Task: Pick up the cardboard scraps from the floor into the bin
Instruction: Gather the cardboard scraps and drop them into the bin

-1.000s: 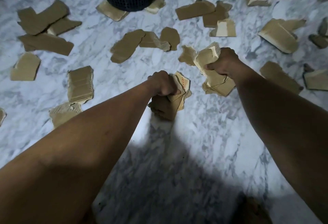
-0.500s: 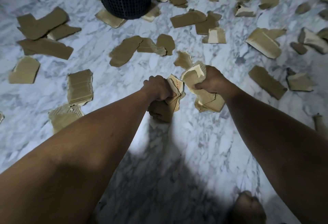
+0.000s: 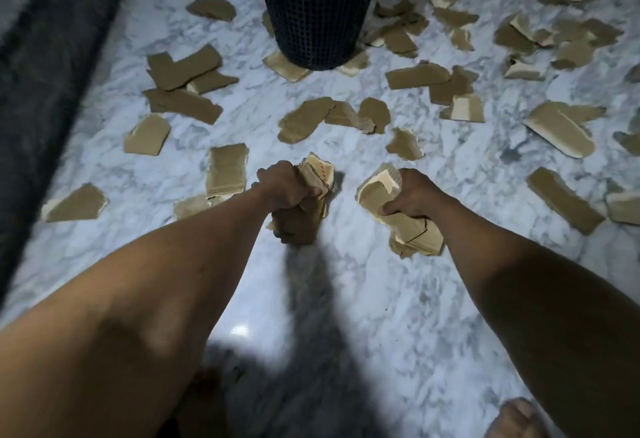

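Head view: left hand (image 3: pixel 289 186) and right hand (image 3: pixel 414 195) each clenched cardboard scraps; bin (image 3: pixel 313 11) stood beyond them, bare floor (image 3: pixel 363 299) beneath.

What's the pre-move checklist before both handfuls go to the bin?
1. Left hand grips its wad of scraps: ok.
2. Right hand grips its stack of scraps: ok.
3. Black mesh bin upright ahead: ok.
4. Bin opening free: cannot tell, rim out of frame.
5. Hands over the bin: not ok, both well short.
6. Floor finished: not ok, many loose scraps remain.
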A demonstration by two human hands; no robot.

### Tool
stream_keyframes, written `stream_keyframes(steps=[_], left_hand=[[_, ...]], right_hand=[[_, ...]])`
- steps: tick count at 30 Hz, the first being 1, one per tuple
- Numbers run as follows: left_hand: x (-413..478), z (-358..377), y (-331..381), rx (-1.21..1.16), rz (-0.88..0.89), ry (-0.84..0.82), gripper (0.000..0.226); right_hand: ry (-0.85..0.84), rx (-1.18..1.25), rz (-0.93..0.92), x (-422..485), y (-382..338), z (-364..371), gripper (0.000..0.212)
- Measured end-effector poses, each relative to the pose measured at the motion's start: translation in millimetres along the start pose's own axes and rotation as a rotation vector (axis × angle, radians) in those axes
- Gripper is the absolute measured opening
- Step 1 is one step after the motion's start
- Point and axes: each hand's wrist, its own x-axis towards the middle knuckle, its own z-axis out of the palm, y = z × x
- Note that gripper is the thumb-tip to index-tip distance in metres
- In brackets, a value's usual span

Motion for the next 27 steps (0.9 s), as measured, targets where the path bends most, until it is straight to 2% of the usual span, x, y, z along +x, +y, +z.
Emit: stream_keyframes(steps=[2,4,6,9,11,14,18,20,22,24,25,27], left_hand=[[-6.9,-19.0,-25.8,-0.033,-0.077,0.060,0.065],[-12.6,-32.3,-50.6,-0.038,-0.171,0.123,0.048],[-22.1,-44.5,-70.7,-0.015,-0.330,0.187,0.045],[-26.0,-49.0,-101.1,-0.055,-0.473,0.225,0.046],[-25.4,-48.0,-117.2,-0.159,-0.449,0.203,0.050],[-25.6,-48.6,-123.6,-0.218,-0.419,0.176,0.064],[-20.2,-53.8,-121.7,-0.260,-0.424,0.143,0.072],[-13.6,-56.7,-123.7,-0.290,-0.408,0.111,0.074],[-9.6,-62.3,-125.3,-0.347,-0.369,0.080,0.071],[-10.3,-71.6,-125.1,-0.409,-0.331,0.001,0.058],[-10.3,-77.5,-125.5,-0.437,-0.314,-0.066,0.051],[-13.8,-90.8,-126.3,-0.441,-0.296,-0.235,0.040]], right_hand=[[-0.024,-0.111,0.003,3.2,-22.8,3.3,0.104],[-0.024,-0.188,-0.025,5.4,-46.5,8.1,0.106],[-0.021,-0.196,-0.076,6.3,-69.8,15.9,0.101],[-0.072,-0.117,-0.168,10.5,-92.2,29.6,0.090],[-0.089,-0.007,-0.209,9.6,-102.7,32.5,0.080],[-0.020,0.248,-0.203,15.1,-110.6,20.0,0.068],[0.107,0.533,-0.156,16.7,-110.2,-15.4,0.070],[0.052,0.565,-0.090,10.1,-104.7,-28.9,0.069],[-0.161,0.505,-0.040,5.4,-99.9,-30.4,0.070],[-0.334,0.303,-0.023,1.3,-98.9,-18.1,0.072],[-0.363,0.192,-0.049,0.1,-100.6,-7.4,0.078],[-0.315,0.007,-0.088,-0.1,-103.4,19.2,0.090]])
